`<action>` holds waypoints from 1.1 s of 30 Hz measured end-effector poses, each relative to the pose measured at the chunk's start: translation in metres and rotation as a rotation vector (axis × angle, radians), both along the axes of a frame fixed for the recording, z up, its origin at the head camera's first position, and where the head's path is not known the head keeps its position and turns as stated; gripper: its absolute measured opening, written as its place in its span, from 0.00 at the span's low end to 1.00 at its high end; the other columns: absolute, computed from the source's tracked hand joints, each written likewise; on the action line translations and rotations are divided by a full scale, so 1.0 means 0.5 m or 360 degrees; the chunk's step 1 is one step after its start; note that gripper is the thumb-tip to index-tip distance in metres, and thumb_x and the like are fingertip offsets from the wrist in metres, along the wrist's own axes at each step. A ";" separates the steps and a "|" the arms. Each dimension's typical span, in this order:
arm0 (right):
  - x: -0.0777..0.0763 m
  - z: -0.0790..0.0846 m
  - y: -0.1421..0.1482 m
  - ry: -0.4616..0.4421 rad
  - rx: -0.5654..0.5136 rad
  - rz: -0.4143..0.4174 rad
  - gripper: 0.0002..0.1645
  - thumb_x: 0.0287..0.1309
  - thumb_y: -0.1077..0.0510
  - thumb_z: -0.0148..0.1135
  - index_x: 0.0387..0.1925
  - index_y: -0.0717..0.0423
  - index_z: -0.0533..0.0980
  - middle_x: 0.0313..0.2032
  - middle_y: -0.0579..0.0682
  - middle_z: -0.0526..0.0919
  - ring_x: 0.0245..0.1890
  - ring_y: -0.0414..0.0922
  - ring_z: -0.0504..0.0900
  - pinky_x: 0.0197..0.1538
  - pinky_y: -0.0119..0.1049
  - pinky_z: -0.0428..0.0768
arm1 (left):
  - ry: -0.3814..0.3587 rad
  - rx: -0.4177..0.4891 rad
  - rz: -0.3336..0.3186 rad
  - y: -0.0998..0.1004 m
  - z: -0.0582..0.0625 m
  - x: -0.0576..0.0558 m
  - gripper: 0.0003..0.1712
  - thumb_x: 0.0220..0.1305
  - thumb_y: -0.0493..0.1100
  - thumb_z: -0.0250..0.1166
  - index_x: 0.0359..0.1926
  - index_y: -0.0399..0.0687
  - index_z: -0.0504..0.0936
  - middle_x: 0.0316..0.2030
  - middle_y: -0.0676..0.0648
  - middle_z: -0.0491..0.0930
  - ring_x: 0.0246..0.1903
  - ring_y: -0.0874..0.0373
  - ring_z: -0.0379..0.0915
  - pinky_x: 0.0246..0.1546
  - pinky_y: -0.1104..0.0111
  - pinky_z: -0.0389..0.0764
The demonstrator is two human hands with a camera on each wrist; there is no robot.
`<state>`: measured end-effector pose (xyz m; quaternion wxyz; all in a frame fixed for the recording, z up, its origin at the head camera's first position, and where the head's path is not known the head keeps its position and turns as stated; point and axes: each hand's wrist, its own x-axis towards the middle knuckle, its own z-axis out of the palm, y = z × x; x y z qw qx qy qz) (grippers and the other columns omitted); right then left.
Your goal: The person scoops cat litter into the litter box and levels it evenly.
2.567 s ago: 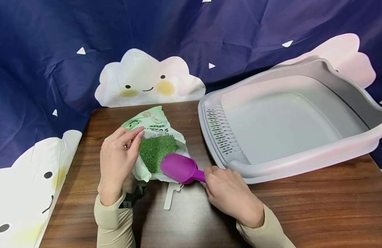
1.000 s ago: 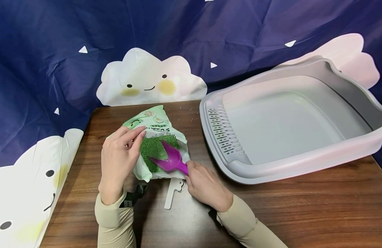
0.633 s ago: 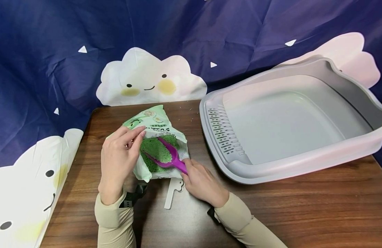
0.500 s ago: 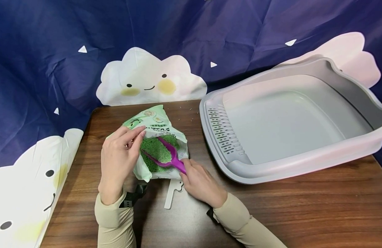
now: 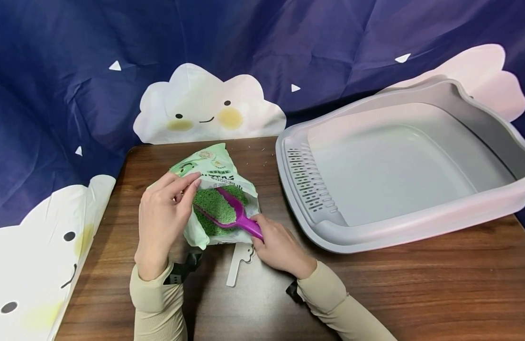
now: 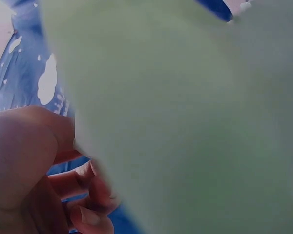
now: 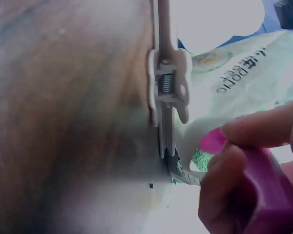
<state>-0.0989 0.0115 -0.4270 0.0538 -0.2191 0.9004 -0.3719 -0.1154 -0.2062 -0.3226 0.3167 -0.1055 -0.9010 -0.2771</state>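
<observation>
An opened light-green bag [image 5: 220, 166] of green cat litter pellets [image 5: 209, 228] lies on the table, its mouth toward me. My left hand [image 5: 162, 218] pinches the bag's upper edge between thumb and fingers; in the left wrist view the bag's film [image 6: 176, 117] fills most of the frame. My right hand [image 5: 281, 246] grips the handle of a purple scoop [image 5: 241, 215]. The scoop's bowl sits inside the bag mouth, heaped with pellets, its tip hidden under the bag film. In the right wrist view my fingers curl round the purple handle [image 7: 271, 190].
To the right stands a large grey litter box [image 5: 399, 166] with a slotted step at its near-left end. A white sealing clip [image 5: 234, 270] with a spring lies in front of the bag. Several stray pellets dot the table [image 5: 373, 293] behind the bag.
My right hand has moved left and pushed the scoop from the bag's front edge into the pellets, and its bowl has filled. The left hand has stayed at the bag's edge.
</observation>
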 end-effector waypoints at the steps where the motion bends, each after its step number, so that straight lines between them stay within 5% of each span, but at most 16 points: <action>1: -0.002 0.001 0.002 -0.0032 -0.0014 -0.0009 0.22 0.55 0.62 0.62 0.53 0.55 0.74 0.29 0.45 0.77 0.25 0.39 0.72 0.28 0.32 0.72 | 0.0000 0.0002 -0.0002 0.000 0.000 0.000 0.07 0.60 0.39 0.67 0.39 0.45 0.89 0.17 0.51 0.66 0.18 0.63 0.55 0.22 0.72 0.53; 7: -0.011 0.002 0.007 -0.0151 -0.0117 -0.0061 0.20 0.52 0.62 0.65 0.49 0.55 0.78 0.23 0.44 0.75 0.19 0.37 0.69 0.22 0.30 0.68 | -0.0014 -0.0004 -0.0003 0.000 0.000 0.001 0.07 0.60 0.39 0.67 0.39 0.46 0.89 0.17 0.52 0.65 0.18 0.63 0.55 0.22 0.72 0.53; 13: -0.017 -0.002 0.007 -0.0086 -0.0168 -0.0064 0.14 0.54 0.55 0.68 0.42 0.53 0.80 0.18 0.40 0.71 0.15 0.35 0.65 0.18 0.28 0.63 | -0.0015 -0.0002 -0.0007 0.000 0.000 0.000 0.07 0.60 0.39 0.67 0.38 0.45 0.89 0.17 0.52 0.65 0.18 0.63 0.55 0.22 0.72 0.53; 24: -0.016 0.001 0.009 0.0091 -0.0016 -0.0085 0.11 0.57 0.51 0.66 0.41 0.49 0.80 0.18 0.38 0.69 0.16 0.34 0.65 0.20 0.28 0.63 | -0.0027 -0.0003 -0.0008 -0.003 0.002 0.000 0.07 0.61 0.39 0.67 0.39 0.46 0.89 0.18 0.52 0.66 0.19 0.63 0.55 0.23 0.72 0.54; 33: -0.004 0.035 0.021 0.0134 0.0169 -0.0116 0.13 0.58 0.49 0.65 0.42 0.48 0.78 0.21 0.40 0.72 0.20 0.37 0.68 0.22 0.31 0.64 | -0.0008 0.0010 -0.0030 -0.001 0.001 0.000 0.07 0.60 0.38 0.67 0.39 0.45 0.89 0.17 0.52 0.66 0.18 0.64 0.54 0.23 0.72 0.54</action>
